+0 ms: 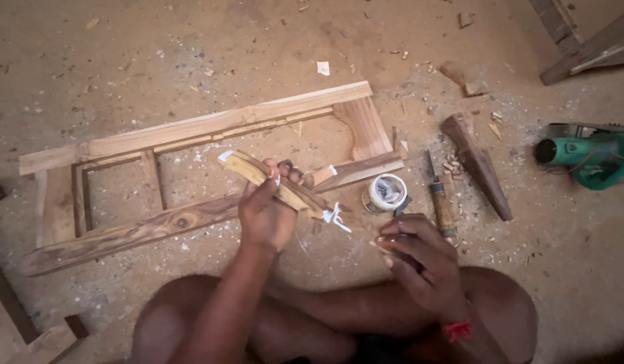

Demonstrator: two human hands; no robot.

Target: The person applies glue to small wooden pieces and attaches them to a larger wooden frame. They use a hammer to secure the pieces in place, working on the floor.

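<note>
Two hands busy | left hand [266, 214] fingers wrapped tight around curved wooden piece [275, 182] smeared with white glue, held above wooden frame [191, 131] | right hand [420, 259] fingers pinched on small stick [383, 246] just beside open glue tin [384, 193] | chisel [439, 195] and wooden wedge [477, 162] further right on sawdust floor [157, 54]

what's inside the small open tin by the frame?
The tin holds white paste, likely glue, glossy at the top. A dark stick leans on its rim. Depth and bottom can't be seen.
</note>
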